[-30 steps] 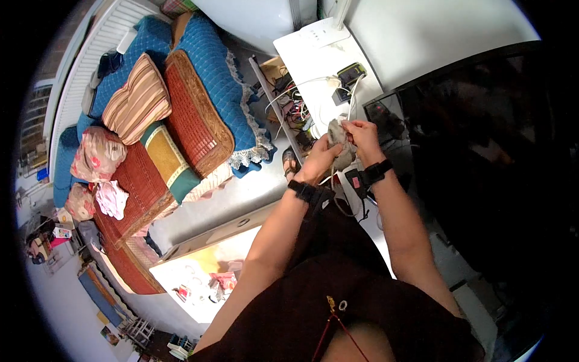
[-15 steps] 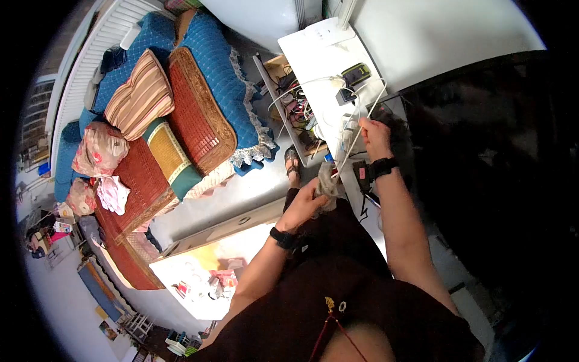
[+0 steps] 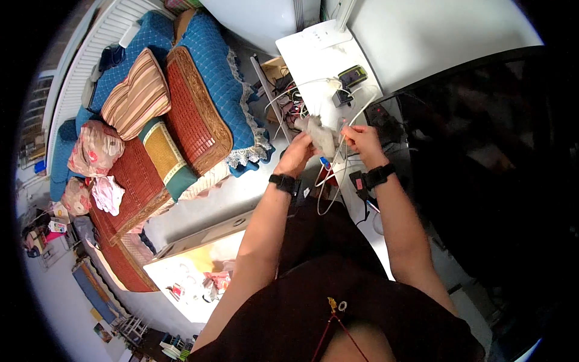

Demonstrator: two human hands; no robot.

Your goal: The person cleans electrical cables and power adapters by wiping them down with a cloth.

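Observation:
My left hand (image 3: 295,154) is closed on a crumpled greyish cloth (image 3: 321,136), held over the front edge of the white cabinet (image 3: 313,66). Just right of it, my right hand (image 3: 364,143) pinches a white cable (image 3: 360,114). The cable runs up over the cabinet top, and a loop of it hangs below my hands. A small blue piece (image 3: 325,163) shows under the cloth. Whether the cloth touches the cable I cannot tell.
An open drawer (image 3: 272,96) full of tangled cords juts left from the cabinet. A black device with a yellow-green edge (image 3: 352,76) and a black adapter (image 3: 342,96) lie on top. At right stands a large dark screen (image 3: 482,163); at left, a sofa (image 3: 199,114) with cushions.
My left hand has moved up and left with the cloth, toward the drawer. My right hand has shifted left and slightly down, and a cable loop now droops lower in front of me.

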